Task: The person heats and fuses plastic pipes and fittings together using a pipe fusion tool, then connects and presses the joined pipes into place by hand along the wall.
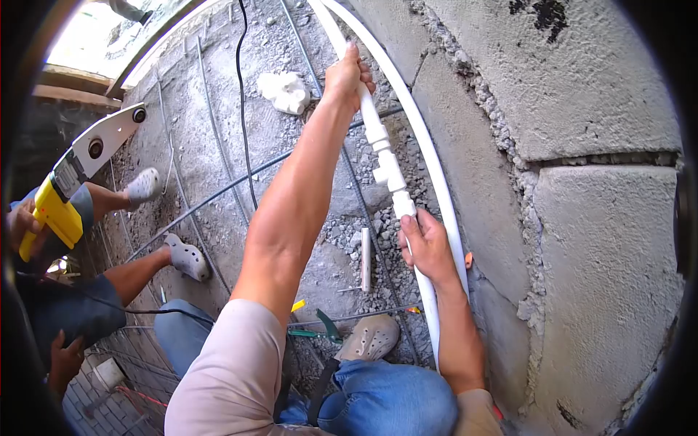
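My left hand is wrapped round the upper stretch of a white plastic pipe. Farther down, my right hand grips the same pipe just below a white coupling. Between my hands the pipe carries joined white fittings, among them a tee whose side outlet points left. A second white pipe curves past on the right, beside the block wall. The pipe's lower end is hidden near my knee.
Steel bars cross the gravelly ground. A short pipe piece, green cutters and a white bag lie there. At left a seated person's hand holds a yellow-handled tool. The block wall rises at right.
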A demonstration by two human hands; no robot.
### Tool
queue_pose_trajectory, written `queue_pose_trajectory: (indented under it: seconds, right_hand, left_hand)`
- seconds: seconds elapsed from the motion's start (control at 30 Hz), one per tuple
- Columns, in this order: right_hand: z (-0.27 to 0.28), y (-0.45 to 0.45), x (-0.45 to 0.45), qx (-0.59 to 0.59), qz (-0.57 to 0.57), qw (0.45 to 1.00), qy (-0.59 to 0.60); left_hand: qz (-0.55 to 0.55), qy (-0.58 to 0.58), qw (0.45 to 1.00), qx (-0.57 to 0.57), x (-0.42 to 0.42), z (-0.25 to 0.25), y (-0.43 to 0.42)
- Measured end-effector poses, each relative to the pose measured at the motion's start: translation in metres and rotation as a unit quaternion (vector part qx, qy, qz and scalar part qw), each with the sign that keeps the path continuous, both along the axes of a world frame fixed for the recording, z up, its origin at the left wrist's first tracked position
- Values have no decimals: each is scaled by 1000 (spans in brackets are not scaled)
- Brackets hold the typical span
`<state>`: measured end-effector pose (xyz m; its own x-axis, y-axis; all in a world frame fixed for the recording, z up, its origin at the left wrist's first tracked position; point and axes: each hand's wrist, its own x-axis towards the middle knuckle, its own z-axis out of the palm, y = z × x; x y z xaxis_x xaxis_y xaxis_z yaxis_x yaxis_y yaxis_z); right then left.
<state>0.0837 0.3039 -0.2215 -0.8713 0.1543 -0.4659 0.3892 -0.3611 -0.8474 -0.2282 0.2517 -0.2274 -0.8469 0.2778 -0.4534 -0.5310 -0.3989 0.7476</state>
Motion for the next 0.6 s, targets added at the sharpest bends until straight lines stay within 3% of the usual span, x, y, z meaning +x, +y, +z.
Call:
queue_pose_trajectory:
  seconds: [0.6]
  right_hand:
    - [-12,36,-1,41,-33,998,-30]
  left_hand:
    - [34,3,999,33,-6,-30,45]
